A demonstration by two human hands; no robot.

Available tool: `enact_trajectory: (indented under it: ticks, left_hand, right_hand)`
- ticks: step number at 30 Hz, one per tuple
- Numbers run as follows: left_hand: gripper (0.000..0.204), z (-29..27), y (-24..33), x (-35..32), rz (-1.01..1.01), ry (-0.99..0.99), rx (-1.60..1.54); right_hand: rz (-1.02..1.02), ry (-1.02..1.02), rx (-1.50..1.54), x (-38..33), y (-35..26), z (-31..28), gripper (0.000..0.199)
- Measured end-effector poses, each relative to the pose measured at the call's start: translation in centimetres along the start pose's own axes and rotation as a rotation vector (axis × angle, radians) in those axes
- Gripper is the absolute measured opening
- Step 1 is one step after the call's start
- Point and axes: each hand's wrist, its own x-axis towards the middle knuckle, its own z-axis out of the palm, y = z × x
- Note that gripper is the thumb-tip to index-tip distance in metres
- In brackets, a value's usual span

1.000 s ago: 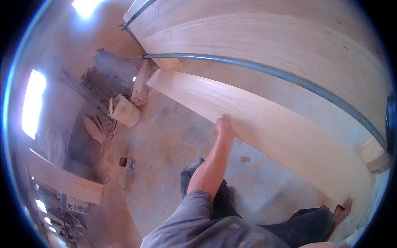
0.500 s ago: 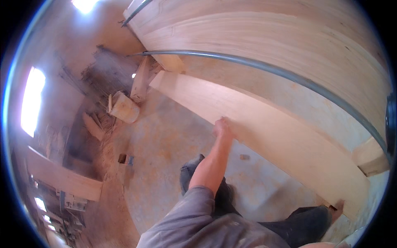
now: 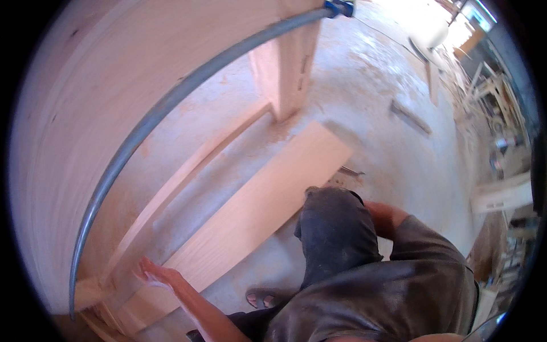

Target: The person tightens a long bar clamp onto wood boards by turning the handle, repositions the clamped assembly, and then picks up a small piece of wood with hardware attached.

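Observation:
A long pale wooden board [image 3: 250,211] lies aslant across the middle, low over the concrete floor. Over its left stretch, close to the far long edge, my left hand [image 3: 155,275] is open with fingers apart and holds nothing; whether it touches the wood I cannot tell. My bent right knee hides my right hand, and only the forearm shows beside it. A thin dark metal tool [image 3: 352,171] sticks out past the board's near edge, just beyond that knee. What my right hand holds, if anything, is hidden.
A large wooden panel [image 3: 85,102] fills the upper left, with a long grey clamp bar [image 3: 154,117] curving across it. Behind the board stand an upright wooden leg [image 3: 288,80] and a narrow rail [image 3: 194,162]. A wood offcut [image 3: 411,117] lies on the floor; scrap timber [image 3: 496,108] is piled right.
My view has swung right, toward the board's other end. My left hand, earlier at the board's near edge, is now raised with its fingers apart. My right hand has gone behind my knee.

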Motion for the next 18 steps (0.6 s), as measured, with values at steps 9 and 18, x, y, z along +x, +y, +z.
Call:
enact_trajectory:
  ticks: [9, 18]
  left_hand:
    - [0.041, 5.2, 28.5, -14.1, 0.62, -1.293, -0.85]
    - [0.04, 3.1, 33.7, -11.9, 0.73, -1.141, -0.794]
  right_hand:
    - [-0.096, -0.129, -0.476, 0.8, 1.8, 4.0, 0.039]
    - [-0.245, 0.182, -0.46, 0.1, 3.6, 4.2, 0.059]
